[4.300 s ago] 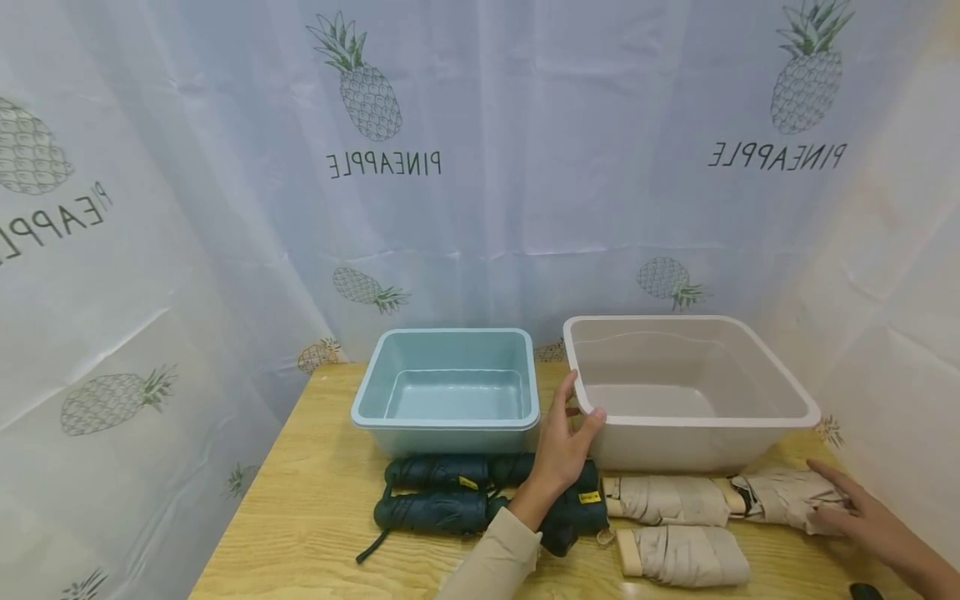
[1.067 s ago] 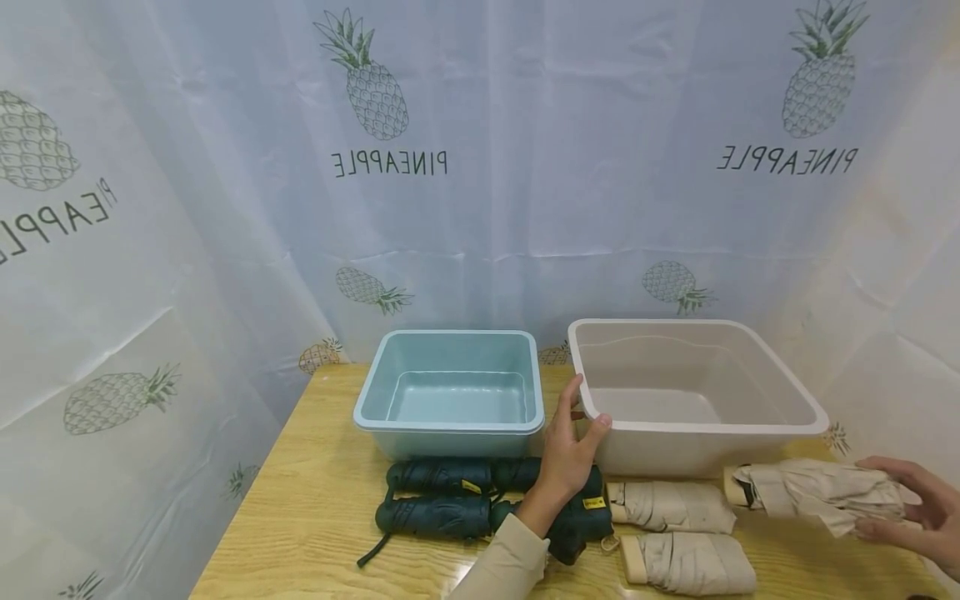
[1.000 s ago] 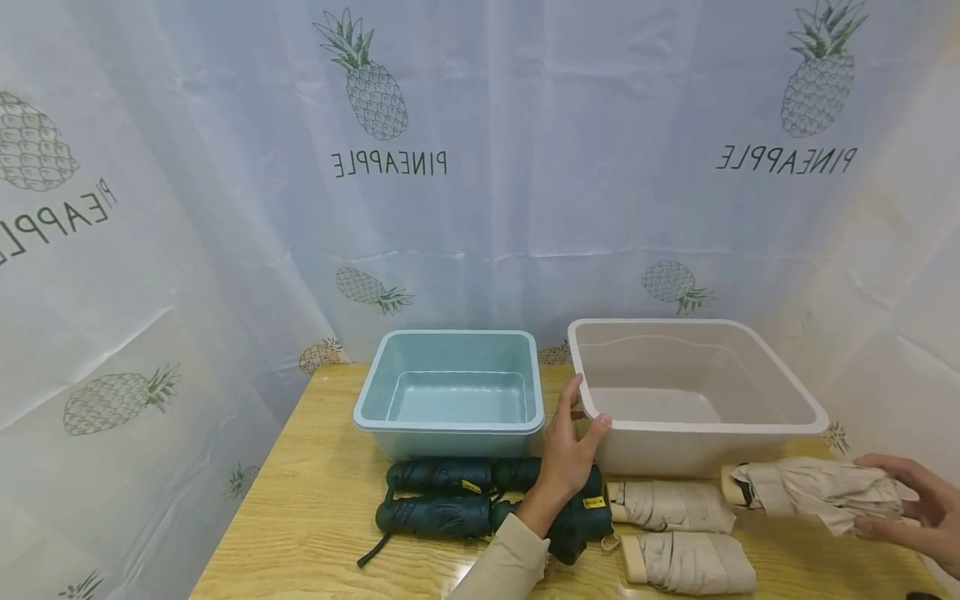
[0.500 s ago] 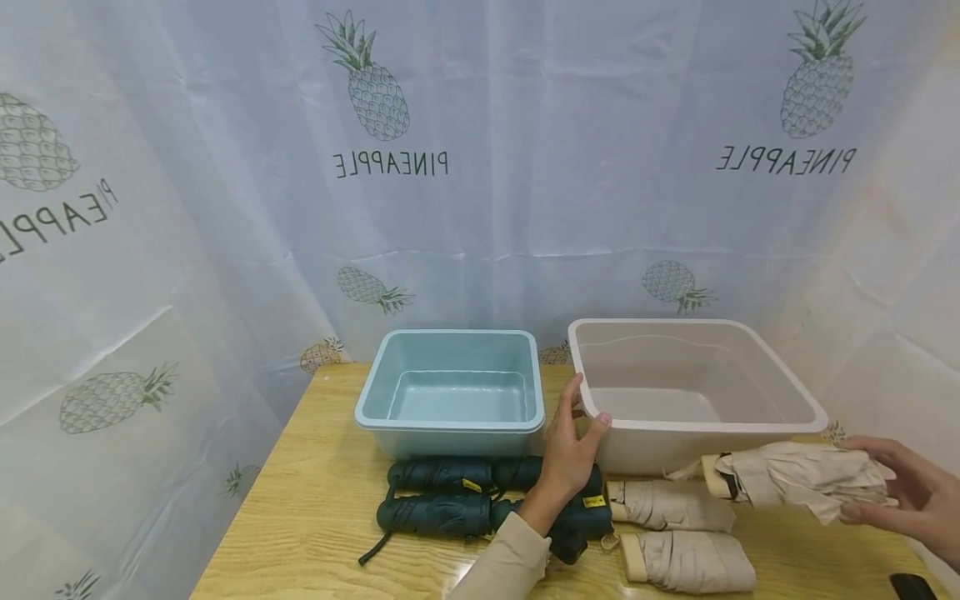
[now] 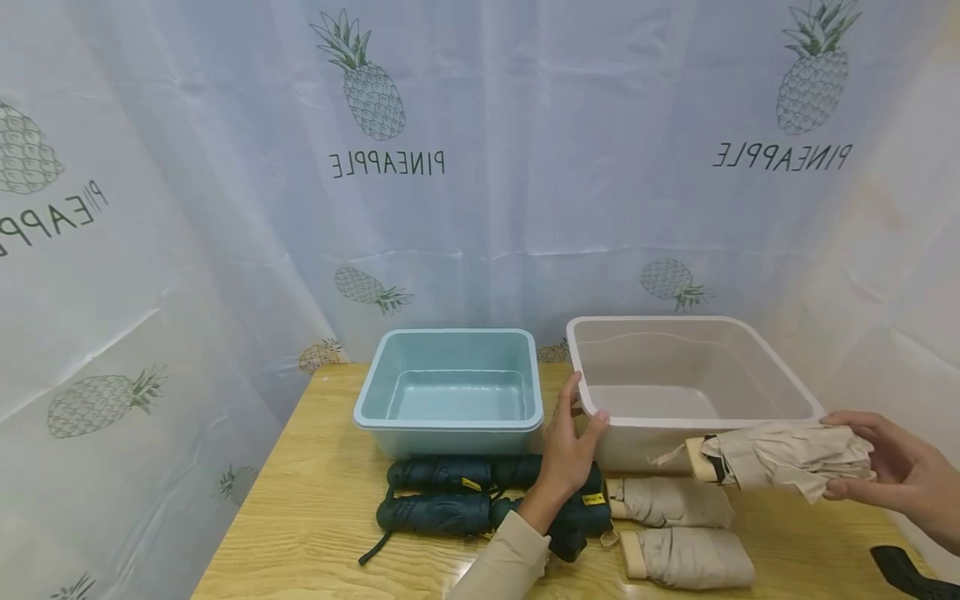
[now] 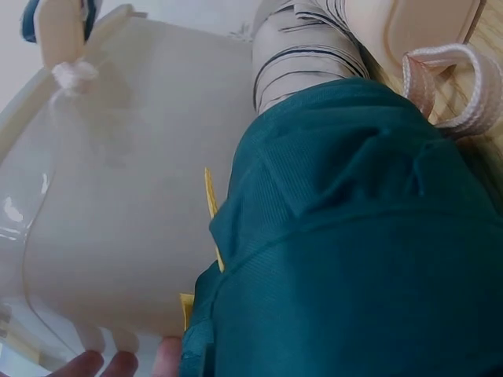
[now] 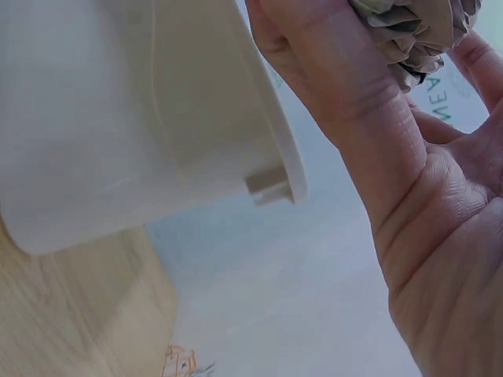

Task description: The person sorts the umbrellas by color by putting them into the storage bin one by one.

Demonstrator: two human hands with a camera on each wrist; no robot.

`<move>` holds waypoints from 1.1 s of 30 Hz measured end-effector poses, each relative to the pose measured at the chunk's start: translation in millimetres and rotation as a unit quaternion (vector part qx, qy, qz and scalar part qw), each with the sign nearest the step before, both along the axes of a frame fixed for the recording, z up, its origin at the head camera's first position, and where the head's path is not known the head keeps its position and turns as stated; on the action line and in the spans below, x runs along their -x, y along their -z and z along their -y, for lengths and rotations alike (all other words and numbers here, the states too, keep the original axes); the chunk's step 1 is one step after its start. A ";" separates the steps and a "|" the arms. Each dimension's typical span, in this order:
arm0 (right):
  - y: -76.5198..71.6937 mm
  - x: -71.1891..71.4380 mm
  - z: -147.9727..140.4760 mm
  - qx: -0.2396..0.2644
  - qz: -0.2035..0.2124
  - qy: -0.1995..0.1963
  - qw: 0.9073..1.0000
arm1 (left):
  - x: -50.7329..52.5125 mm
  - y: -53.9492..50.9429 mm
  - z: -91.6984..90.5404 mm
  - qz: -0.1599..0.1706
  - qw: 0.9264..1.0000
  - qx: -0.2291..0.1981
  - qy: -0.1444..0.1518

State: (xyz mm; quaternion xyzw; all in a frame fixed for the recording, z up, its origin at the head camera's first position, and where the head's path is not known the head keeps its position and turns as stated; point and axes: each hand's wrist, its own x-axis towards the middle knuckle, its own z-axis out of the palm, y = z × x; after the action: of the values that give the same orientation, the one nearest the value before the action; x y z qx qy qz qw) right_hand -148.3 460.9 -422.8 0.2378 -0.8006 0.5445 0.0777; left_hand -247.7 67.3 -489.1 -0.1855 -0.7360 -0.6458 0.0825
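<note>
My right hand (image 5: 903,479) holds a folded beige umbrella (image 5: 787,454) by its loose cloth end, raised in front of the beige basin (image 5: 637,446). The umbrella's pale handle end points left, with a strap hanging from it. In the right wrist view, fingers and thumb close around the crumpled cloth (image 7: 416,31). My left hand (image 5: 566,450) grips the beige basin's front-left corner, thumb on the rim. Two more beige umbrellas, one behind (image 5: 675,502) and one nearer (image 5: 701,557), lie on the table. Dark green umbrellas (image 5: 435,514) lie beside them, partly hidden by my left forearm.
A light blue basin (image 5: 450,427) stands left of the beige one, nothing visible inside either. A black curved object (image 5: 900,571) shows at the lower right. White pineapple-print curtains (image 5: 510,208) hang behind and beside the wooden table (image 5: 285,517).
My right hand has picked up the beige umbrella from the table and, over the last second, brought it up and leftward to the basin's front rim. My left hand stays at the basin's corner.
</note>
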 end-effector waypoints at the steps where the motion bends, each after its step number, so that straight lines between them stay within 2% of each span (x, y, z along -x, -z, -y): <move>1: -2.0 0.9 1.5 -0.001 -0.003 -0.001 1.000 | 0.3 -0.3 -0.2 0.000 1.000 0.001 0.001; 3: -5.7 2.5 4.6 -0.017 -0.017 0.002 1.000 | 0.7 -1.1 -0.5 0.000 1.000 0.003 0.001; 7: -11.7 5.7 10.0 -0.016 -0.030 -0.008 0.999 | 0.5 -3.4 0.0 0.005 1.000 0.005 0.000; 12: -19.1 12.9 12.7 0.050 -0.018 -0.075 0.996 | -0.1 -5.6 1.6 0.010 1.000 0.005 0.002; 16: -24.8 18.5 14.0 0.069 -0.020 -0.111 0.991 | 0.2 -6.0 2.3 0.008 1.000 0.009 0.005; 27: -40.8 28.2 26.9 0.030 -0.031 -0.058 0.997 | -2.6 -2.8 1.4 0.017 1.000 0.020 0.003; 33: -56.6 39.2 35.1 0.035 -0.040 -0.088 0.995 | -2.8 -3.9 0.2 0.022 1.000 0.019 0.005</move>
State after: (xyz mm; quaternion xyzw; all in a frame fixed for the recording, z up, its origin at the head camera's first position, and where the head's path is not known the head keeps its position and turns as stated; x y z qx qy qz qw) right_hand -187.4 425.9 -366.2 0.3264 -0.7532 0.5668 0.0696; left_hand -245.0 67.1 -485.2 -0.1762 -0.7489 -0.6361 0.0591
